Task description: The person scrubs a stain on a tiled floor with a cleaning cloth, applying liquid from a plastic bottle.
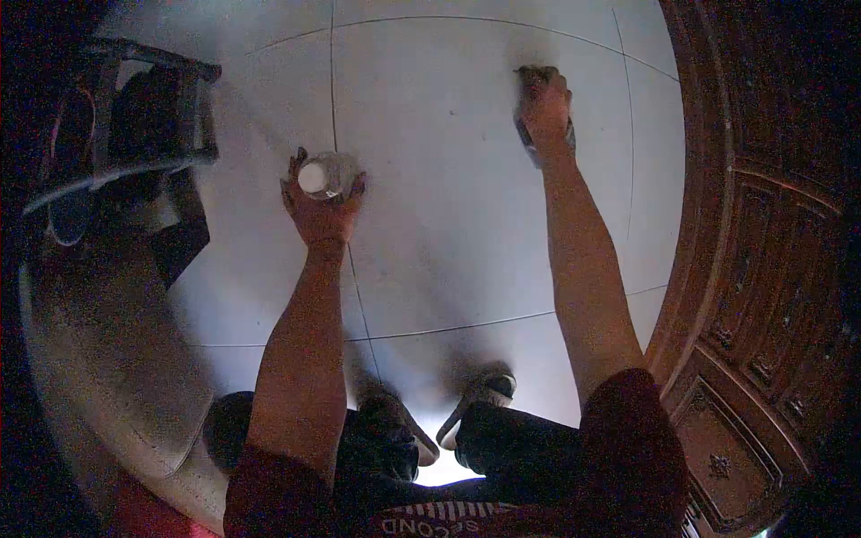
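A clear bottle with a white cap (pixel 314 177) is held in my left hand (pixel 325 213), whose fingers and thumb wrap round its sides, above the light tiled floor (pixel 421 233). Farther forward and to the right, my right hand (pixel 547 106) is closed over a dark cloth-like item (pixel 529 134). Parts of that item stick out on both sides of the wrist; its exact shape is too dim to make out. My right fingertips are partly hidden behind the hand.
Carved wooden furniture (pixel 753 260) lines the right side. On the left are a dark-framed chair or rack (pixel 117 175) and a beige padded seat (pixel 117 350). My feet (pixel 484 394) stand on the tiles at the bottom centre.
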`<state>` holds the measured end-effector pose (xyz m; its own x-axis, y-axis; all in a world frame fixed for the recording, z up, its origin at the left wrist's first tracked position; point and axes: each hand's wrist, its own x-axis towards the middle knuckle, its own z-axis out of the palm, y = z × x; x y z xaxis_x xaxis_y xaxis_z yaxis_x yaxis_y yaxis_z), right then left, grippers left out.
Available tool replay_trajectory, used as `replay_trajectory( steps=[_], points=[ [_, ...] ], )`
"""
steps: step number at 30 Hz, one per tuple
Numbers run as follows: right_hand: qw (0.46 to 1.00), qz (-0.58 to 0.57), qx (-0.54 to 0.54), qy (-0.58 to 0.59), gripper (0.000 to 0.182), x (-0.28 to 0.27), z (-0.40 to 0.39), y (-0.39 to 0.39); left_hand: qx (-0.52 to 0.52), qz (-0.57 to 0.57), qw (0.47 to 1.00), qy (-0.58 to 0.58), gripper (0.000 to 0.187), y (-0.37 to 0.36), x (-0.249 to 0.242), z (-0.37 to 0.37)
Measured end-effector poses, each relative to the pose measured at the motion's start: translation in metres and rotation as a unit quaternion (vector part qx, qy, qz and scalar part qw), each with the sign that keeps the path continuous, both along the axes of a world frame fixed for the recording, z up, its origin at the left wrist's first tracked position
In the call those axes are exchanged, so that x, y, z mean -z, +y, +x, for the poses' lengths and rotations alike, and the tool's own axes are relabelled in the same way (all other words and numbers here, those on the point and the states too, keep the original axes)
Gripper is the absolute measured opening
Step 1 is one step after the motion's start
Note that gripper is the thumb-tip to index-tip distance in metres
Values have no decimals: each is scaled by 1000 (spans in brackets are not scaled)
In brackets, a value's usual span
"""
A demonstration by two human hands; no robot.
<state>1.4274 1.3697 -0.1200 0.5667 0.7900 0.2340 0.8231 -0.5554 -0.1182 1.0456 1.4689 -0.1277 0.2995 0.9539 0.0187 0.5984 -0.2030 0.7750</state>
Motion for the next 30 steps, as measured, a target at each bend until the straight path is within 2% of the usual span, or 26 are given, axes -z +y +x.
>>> replay_trajectory(
  steps=[1, 4, 7, 10, 13, 17, 19, 22, 25, 28, 30],
  points=[
    [1000, -11, 24, -1, 29, 4, 1, 0, 1, -7, 1000, -6, 97, 0, 1, -2],
    [992, 38, -117, -27, 32, 19, -7, 4, -2, -15, 1000, -17, 97, 2, 8, -5],
    [999, -5, -33, -8, 32, 21, -1, 10, -8, 11, 1000, 4, 94, 4, 20, -8],
    [995, -45, -86, -27, 32, 36, 2, 20, -12, 25, 999, 36, 93, 4, 21, -7],
    [997, -62, -42, 20, 34, 10, -9, 14, -13, 33, 999, 37, 93, 3, 22, -8],
    [995, -35, -88, -16, 32, 34, -5, 17, -15, 17, 1000, 12, 93, 0, 19, -7],
    [997, -31, -75, -20, 32, 34, -6, 19, -14, 18, 1000, 8, 93, -1, 22, -8],
    [993, 6, -119, -17, 33, 31, -10, 17, -13, 11, 1000, -4, 94, -2, 22, -7],
    [999, -44, -3, -15, 36, 32, -13, 20, -15, -22, 999, -25, 94, -3, 25, -9],
    [995, -59, -78, -31, 50, 36, -9, 19, -20, -10, 1000, -12, 95, -1, 17, -7],
    [996, -78, -40, 9, 50, 31, -8, 24, -29, 28, 999, 5, 95, -2, 15, -6]
  ],
)
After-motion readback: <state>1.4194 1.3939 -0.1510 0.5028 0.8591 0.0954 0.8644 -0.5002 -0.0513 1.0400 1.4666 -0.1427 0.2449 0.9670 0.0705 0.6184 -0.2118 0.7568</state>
